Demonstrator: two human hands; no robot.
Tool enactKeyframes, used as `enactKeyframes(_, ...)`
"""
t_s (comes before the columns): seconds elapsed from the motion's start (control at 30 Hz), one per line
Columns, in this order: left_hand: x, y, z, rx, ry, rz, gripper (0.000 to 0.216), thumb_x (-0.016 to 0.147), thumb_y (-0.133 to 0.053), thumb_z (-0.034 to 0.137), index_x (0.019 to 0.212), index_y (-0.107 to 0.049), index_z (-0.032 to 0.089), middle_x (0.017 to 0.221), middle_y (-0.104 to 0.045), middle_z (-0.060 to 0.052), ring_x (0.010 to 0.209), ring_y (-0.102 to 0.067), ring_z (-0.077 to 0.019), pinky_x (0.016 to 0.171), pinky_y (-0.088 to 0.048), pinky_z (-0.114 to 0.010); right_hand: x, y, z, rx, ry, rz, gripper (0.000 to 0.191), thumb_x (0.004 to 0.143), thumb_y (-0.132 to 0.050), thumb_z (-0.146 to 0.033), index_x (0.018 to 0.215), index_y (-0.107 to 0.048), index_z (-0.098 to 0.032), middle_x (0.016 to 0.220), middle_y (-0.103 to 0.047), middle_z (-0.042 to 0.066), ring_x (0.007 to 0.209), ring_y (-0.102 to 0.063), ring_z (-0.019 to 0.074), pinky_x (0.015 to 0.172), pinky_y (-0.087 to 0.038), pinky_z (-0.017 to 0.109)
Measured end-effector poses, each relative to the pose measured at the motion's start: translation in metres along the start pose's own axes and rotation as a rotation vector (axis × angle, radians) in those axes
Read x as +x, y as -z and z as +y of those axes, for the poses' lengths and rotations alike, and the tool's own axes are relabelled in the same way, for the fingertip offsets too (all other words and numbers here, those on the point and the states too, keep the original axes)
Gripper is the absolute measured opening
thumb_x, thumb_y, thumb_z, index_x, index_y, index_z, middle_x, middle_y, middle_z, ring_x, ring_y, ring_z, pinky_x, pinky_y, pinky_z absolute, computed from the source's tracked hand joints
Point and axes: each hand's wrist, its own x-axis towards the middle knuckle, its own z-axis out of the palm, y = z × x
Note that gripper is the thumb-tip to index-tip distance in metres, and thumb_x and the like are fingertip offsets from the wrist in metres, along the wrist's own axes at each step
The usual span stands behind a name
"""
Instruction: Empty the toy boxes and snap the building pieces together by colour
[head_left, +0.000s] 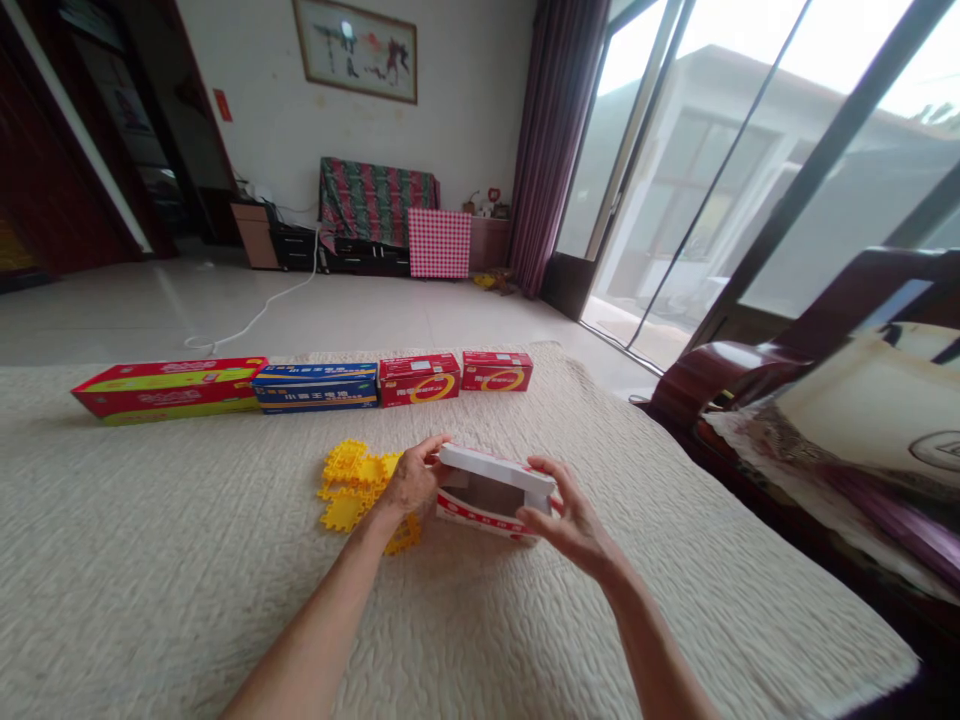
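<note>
A white and red cardboard box (pixel 487 525) rests on the quilted cover with its long top flap (pixel 495 466) raised and its inside showing, where I make out no contents. My left hand (pixel 415 478) has its fingertips on the box's upper left corner. At the right end, my right hand (pixel 564 512) grips the box between thumb and fingers. Yellow plastic interlocking pieces (pixel 345 510) lie to the left of the box, partly hidden behind my left hand and forearm.
Behind the box stand a long red and green box (pixel 172 388), a blue box (pixel 319 388) and two red boxes (pixel 420 382) in a row. The beige quilted cover (pixel 225 580) lies beneath everything. A dark wooden armchair (pixel 720 370) is on the right.
</note>
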Motion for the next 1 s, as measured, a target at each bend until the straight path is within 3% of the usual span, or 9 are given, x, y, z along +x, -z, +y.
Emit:
enactKeyframes(0.13,-0.001,-0.002,0.005,-0.039,0.019,-0.015,0.051,0.065,-0.067,0.023,0.114,-0.064,0.012,0.11,-0.068,-0.012,0.094,-0.064,-0.0222,0.074,-0.051,-0.027,0.0,0.002,-0.004,-0.004,-0.018,-0.005,0.037,0.085,-0.053,-0.051,0.11,-0.058,-0.025,0.14,-0.038,0.01,0.127,-0.043,0.0264,0.091,-0.05,0.04)
enactKeyframes(0.3,-0.004,0.0,0.013,-0.062,0.133,-0.033,0.047,0.071,-0.062,0.036,0.113,-0.066,0.014,0.104,-0.071,-0.01,0.085,-0.064,-0.0195,0.063,-0.046,-0.024,-0.001,-0.002,-0.005,-0.129,0.036,0.015,0.032,0.084,-0.057,-0.047,0.105,-0.06,-0.023,0.138,-0.041,0.012,0.125,-0.047,0.0266,0.093,-0.049,0.041)
enactKeyframes(0.43,-0.006,0.004,0.017,-0.046,0.137,-0.018,0.051,0.076,-0.058,0.047,0.114,-0.066,0.013,0.102,-0.07,-0.011,0.086,-0.062,-0.0204,0.058,-0.043,-0.023,-0.003,-0.003,-0.002,-0.221,0.077,0.034,0.031,0.086,-0.054,-0.045,0.107,-0.058,-0.022,0.137,-0.043,0.013,0.126,-0.046,0.0272,0.09,-0.05,0.041)
enactKeyframes(0.57,-0.009,0.009,0.019,-0.061,0.076,-0.106,0.057,0.08,-0.054,0.054,0.121,-0.062,0.015,0.106,-0.068,-0.011,0.093,-0.06,-0.0218,0.062,-0.045,-0.024,-0.002,-0.001,0.001,-0.248,0.097,0.049,0.03,0.088,-0.051,-0.044,0.108,-0.057,-0.022,0.138,-0.043,0.014,0.128,-0.045,0.0268,0.093,-0.048,0.041)
enactKeyframes(0.7,-0.011,0.013,0.019,-0.109,0.039,-0.247,0.059,0.074,-0.066,0.048,0.124,-0.059,0.017,0.114,-0.066,-0.009,0.096,-0.06,-0.0209,0.07,-0.045,-0.024,-0.002,0.001,0.002,-0.269,0.099,0.05,0.03,0.09,-0.048,-0.043,0.11,-0.057,-0.022,0.139,-0.043,0.014,0.13,-0.043,0.0263,0.097,-0.046,0.042)
enactKeyframes(1.0,-0.005,0.011,0.001,-0.176,0.027,-0.28,0.07,0.071,-0.07,0.054,0.127,-0.056,0.013,0.112,-0.066,-0.012,0.095,-0.061,-0.0214,0.076,-0.045,-0.026,-0.002,0.001,-0.001,-0.309,0.117,0.048,0.036,0.088,-0.051,-0.045,0.115,-0.055,-0.021,0.138,-0.042,0.014,0.126,-0.046,0.0265,0.098,-0.045,0.043)
